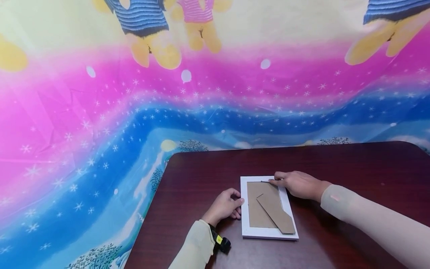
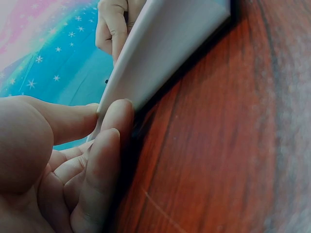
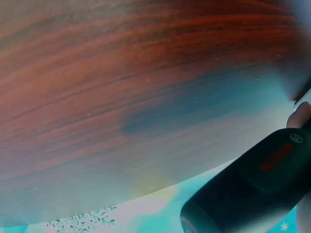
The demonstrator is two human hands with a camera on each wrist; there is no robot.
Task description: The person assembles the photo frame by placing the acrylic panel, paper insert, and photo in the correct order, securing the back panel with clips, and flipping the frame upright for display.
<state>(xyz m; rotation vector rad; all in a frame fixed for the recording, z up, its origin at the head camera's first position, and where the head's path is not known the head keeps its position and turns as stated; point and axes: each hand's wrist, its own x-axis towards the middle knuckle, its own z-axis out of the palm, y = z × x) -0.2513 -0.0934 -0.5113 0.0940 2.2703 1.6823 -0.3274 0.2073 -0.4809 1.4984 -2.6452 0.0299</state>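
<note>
A white picture frame (image 1: 246, 218) lies face down, its brown backing board (image 1: 258, 216) showing. Slanted across the lower right of the board is a brown stand leg (image 1: 283, 224). My left hand (image 1: 224, 205) pinches the frame's left edge between thumb and fingers, as the left wrist view also shows. Over the frame's top right corner, my right hand (image 1: 300, 184) has curled fingers. A dark green tool (image 3: 243, 189) with red lettering sits in it, seen in the right wrist view; in the head view the hand mostly hides it. A thin dark piece (image 1: 265, 182) lies by its fingertip.
The dark red-brown wooden table (image 1: 208, 168) has rounded far corners. Behind it hangs a pink and blue backdrop (image 1: 215, 78) with bears and snowflakes. A black wrist device (image 1: 221, 243) with a yellow label is strapped below my left hand.
</note>
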